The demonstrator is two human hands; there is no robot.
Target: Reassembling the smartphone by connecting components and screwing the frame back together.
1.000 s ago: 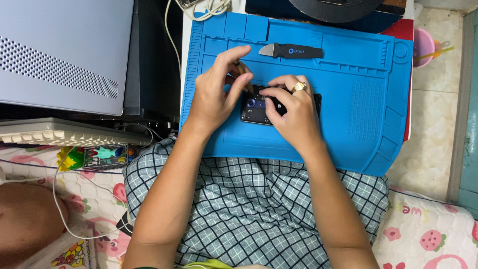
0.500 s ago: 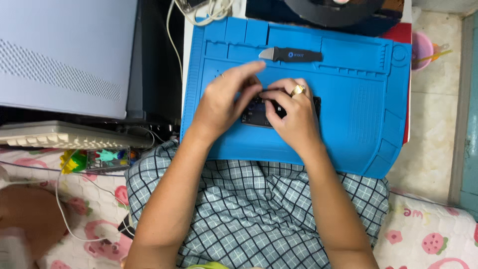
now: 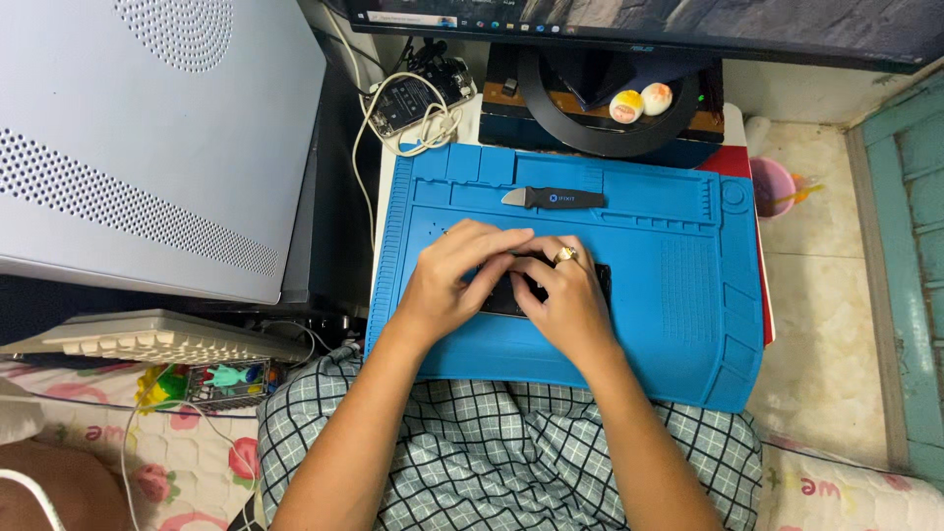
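Note:
A small black flat device [image 3: 504,296] lies in the middle of a blue silicone work mat [image 3: 678,295] resting over my lap. My left hand [image 3: 454,275] covers its left part, fingers curled onto its top edge. My right hand [image 3: 562,300], with a gold ring, presses on its right part, and the fingertips of both hands meet over it. Most of the device is hidden under my hands. A dark pry tool [image 3: 553,199] with a grey blade lies on the mat above my hands, untouched.
A grey perforated computer case [image 3: 147,147] stands at the left, with a pale keyboard [image 3: 147,339] below it. Beyond the mat are a circuit board with white cables [image 3: 418,103] and a monitor stand [image 3: 610,108] holding two small round figures. A pink cup [image 3: 772,185] sits on the tiled floor at the right.
The camera view has shifted, so more of the desk behind the mat shows. My left fingers have curled down onto the device; both hands stay on it.

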